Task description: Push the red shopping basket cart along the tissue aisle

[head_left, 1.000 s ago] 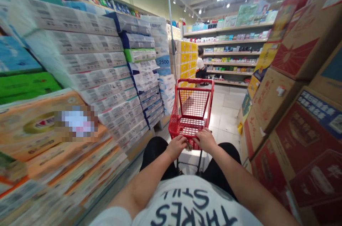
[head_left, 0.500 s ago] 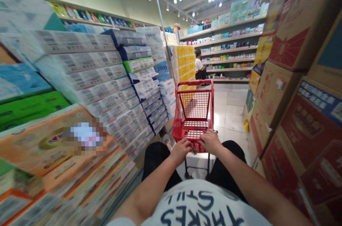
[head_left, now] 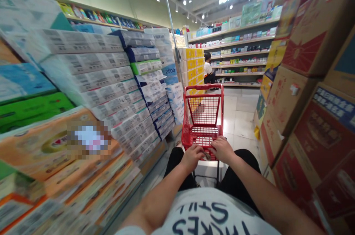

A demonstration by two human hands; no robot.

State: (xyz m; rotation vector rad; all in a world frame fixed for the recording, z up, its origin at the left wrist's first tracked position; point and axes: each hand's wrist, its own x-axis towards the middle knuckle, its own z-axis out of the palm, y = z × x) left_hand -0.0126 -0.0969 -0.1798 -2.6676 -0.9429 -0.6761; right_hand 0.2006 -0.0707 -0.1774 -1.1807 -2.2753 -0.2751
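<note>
Bare forearms converge from the bottom of the frame, the left forearm [head_left: 168,187] slanting up rightward and the right forearm [head_left: 257,183] leftward. Just below and right of centre, the left hand [head_left: 193,156] and right hand [head_left: 223,150] sit close but apart, backs upward, fingers curled.

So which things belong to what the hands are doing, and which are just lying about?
In use:
left hand
right hand
red cart, both hands at its near edge

Just around:
stacked wrapped packs
yellow boxes
cardboard cartons
stocked shelves
</note>
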